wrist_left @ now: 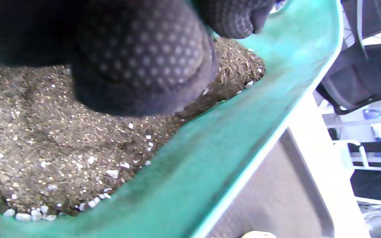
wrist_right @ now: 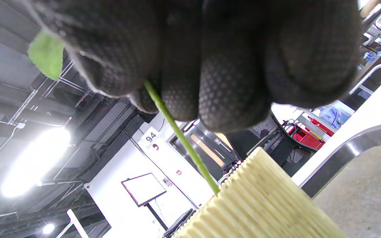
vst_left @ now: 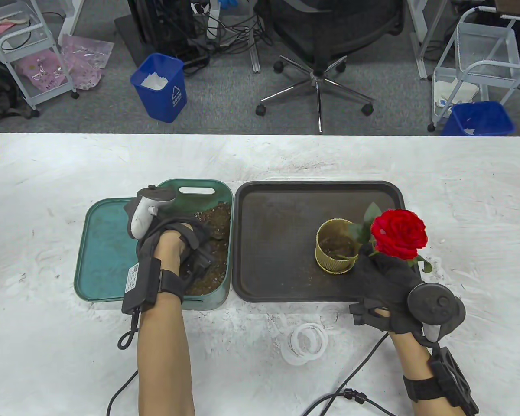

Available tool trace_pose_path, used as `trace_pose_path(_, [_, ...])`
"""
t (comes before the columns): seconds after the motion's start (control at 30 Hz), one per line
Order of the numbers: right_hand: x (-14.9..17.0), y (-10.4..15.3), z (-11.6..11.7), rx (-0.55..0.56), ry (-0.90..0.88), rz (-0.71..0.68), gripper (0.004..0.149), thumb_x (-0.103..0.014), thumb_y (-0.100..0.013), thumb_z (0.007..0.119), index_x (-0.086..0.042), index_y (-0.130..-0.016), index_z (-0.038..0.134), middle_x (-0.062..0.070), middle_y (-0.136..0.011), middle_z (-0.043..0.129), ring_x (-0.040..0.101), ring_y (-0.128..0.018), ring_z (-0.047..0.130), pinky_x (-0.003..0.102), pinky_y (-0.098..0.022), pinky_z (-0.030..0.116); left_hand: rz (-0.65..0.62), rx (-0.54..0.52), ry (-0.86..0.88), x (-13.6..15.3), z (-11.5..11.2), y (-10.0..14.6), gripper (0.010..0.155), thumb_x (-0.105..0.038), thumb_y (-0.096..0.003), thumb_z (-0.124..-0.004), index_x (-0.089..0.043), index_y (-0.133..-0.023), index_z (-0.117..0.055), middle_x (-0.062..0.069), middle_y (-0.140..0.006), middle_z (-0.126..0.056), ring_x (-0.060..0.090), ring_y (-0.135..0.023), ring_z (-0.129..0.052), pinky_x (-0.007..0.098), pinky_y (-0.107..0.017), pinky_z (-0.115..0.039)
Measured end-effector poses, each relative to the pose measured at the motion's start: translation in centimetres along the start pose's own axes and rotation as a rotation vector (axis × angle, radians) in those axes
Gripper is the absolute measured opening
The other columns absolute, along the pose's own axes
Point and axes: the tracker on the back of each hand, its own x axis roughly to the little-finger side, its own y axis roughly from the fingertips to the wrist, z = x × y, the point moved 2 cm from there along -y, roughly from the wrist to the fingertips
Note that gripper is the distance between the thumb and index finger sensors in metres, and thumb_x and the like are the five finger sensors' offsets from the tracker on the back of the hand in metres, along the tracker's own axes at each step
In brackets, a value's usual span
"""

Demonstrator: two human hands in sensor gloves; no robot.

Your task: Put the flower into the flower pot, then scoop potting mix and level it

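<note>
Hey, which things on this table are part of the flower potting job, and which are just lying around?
Part of the job:
rose, held by the right hand
yellow pot
potting mix in the green tub, left hand in it
dark tray

Lying about:
teal lid
clear rings

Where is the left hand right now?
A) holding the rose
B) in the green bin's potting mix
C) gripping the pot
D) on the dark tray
B: the left hand is down in the potting mix of the green bin; the right hand holds the rose.
</note>
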Motion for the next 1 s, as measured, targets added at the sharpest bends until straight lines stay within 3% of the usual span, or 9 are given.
trace_pose_path(1.0, [0.1,0.0,0.0,-0.006,-0.015,0.009,0.037,-0.031,-0.035,0.088,-0.018,-0.069,0.092,0.013,-0.063,0.102,0.034,-0.038,0.105,0.05,-0.026,0.093,-0.145,0.029,0.226,2.3,0.2,4.4,0.058,-0.037,-0.0439,-0.065,-0.002,-0.09,-0.067,0.003,-0.062,-0.094,0.011,-0.018,-0.108,0.029,-0.017,-0.095])
